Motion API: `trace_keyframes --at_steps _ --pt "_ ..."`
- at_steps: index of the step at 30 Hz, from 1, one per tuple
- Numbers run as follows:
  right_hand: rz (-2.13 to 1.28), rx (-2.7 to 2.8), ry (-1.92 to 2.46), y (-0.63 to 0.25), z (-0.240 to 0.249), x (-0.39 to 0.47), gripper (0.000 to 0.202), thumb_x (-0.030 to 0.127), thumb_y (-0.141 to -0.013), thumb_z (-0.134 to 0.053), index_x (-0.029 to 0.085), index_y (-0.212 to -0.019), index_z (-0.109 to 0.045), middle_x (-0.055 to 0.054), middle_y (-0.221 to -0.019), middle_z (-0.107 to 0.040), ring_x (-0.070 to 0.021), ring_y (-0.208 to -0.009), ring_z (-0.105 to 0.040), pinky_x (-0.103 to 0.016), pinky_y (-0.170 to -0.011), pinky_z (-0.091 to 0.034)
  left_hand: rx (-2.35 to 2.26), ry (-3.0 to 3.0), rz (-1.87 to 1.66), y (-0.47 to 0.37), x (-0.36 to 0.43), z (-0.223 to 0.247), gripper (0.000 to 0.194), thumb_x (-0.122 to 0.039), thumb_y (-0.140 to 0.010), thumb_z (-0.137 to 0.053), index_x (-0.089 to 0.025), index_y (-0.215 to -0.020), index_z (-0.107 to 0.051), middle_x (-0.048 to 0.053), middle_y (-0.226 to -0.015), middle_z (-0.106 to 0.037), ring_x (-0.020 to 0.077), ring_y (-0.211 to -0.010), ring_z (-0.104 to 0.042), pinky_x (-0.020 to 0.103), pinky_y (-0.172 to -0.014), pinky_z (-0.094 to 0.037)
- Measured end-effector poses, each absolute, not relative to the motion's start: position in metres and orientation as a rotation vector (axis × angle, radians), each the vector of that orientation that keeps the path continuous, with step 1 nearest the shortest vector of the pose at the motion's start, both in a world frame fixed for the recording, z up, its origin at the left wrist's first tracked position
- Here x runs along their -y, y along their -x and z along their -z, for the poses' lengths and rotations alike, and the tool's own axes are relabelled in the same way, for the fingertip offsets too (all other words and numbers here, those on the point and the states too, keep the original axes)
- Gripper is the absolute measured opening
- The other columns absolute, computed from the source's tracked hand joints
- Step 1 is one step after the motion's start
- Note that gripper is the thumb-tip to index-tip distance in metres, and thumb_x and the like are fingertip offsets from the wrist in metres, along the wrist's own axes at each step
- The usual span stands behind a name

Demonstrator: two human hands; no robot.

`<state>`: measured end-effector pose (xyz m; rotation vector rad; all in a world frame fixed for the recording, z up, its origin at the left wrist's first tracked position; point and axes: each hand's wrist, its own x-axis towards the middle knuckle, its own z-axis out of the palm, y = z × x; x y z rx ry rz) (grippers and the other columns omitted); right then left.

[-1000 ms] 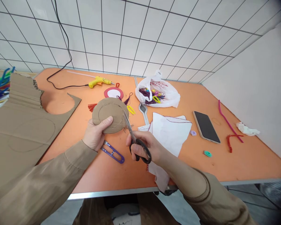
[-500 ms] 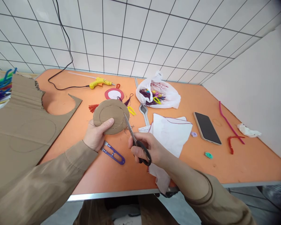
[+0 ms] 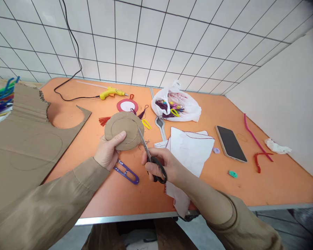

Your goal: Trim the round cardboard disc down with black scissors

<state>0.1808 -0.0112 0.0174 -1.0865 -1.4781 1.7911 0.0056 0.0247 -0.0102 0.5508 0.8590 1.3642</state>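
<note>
My left hand (image 3: 110, 149) grips a round cardboard disc (image 3: 129, 126) by its lower left edge, thumb on top. An inner circle is drawn on the disc. Black-handled scissors (image 3: 158, 168) are in my right hand (image 3: 163, 163), their blades lying at the disc's right part, tip on the inner line. How far the blades pass into the cardboard I cannot tell. Beneath my hands on the orange table lies a purple cutter-like tool (image 3: 127, 172). Behind the disc are a red ring with a white centre (image 3: 127, 105), a red tassel (image 3: 103, 121) and a yellow clip (image 3: 146, 124).
A large cut cardboard sheet (image 3: 28, 139) covers the left side. At the back lie a yellow glue gun (image 3: 112, 92) with a cord and a white plastic bag (image 3: 187, 106) of threads. White cloth (image 3: 190, 146), a phone (image 3: 231, 143) and pipe cleaners (image 3: 255, 133) are on the right.
My right hand and the scissor handles have shifted slightly left. The disc stays almost in place in my left hand.
</note>
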Motion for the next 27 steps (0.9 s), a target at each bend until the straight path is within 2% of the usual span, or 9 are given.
trace_keyframes --at_steps 7,13,18,27 --pt "-1.855 1.461 1.022 -0.183 -0.018 0.011 0.034 0.042 -0.071 -0.074 0.017 -0.074 -0.051 0.006 -0.048 -0.052 -0.0079 -0.042 -0.05 -0.018 -0.041 -0.036 -0.782 -0.667 -1.414 -0.001 -0.028 0.013 0.03 -0.021 -0.067 -0.082 -0.019 -0.096 -0.076 0.006 -0.101 -0.076 0.0231 -0.099 -0.069 0.028 -0.08 -0.058" --pt "-1.861 1.49 1.014 -0.185 -0.016 0.01 0.038 0.047 -0.071 -0.074 0.017 -0.077 -0.051 0.005 -0.052 -0.051 -0.0095 -0.045 -0.05 -0.021 -0.044 -0.037 -0.805 -0.737 -1.446 0.0 -0.03 0.011 0.028 -0.02 -0.068 -0.081 -0.021 -0.095 -0.076 0.004 -0.099 -0.076 0.0209 -0.096 -0.069 0.027 -0.08 -0.057" --pt "-1.835 1.631 0.962 -0.186 -0.015 0.011 0.042 0.052 -0.075 -0.072 0.015 -0.082 -0.053 0.0 -0.062 -0.056 -0.012 -0.058 -0.052 -0.023 -0.053 -0.039 -0.853 -0.582 -1.577 0.006 -0.038 0.012 0.029 -0.018 -0.063 -0.083 -0.023 -0.091 -0.076 0.001 -0.1 -0.076 0.023 -0.104 -0.066 0.03 -0.083 -0.057" --pt "-1.787 1.6 0.911 -0.191 -0.01 0.011 0.051 0.062 -0.075 -0.067 0.015 -0.089 -0.053 0.0 -0.061 -0.056 -0.0129 -0.054 -0.053 -0.025 -0.051 -0.039 -0.875 -0.602 -1.473 0.007 -0.037 0.008 0.037 -0.022 -0.057 -0.086 -0.021 -0.093 -0.077 0.005 -0.102 -0.076 0.0286 -0.11 -0.064 0.033 -0.085 -0.057"
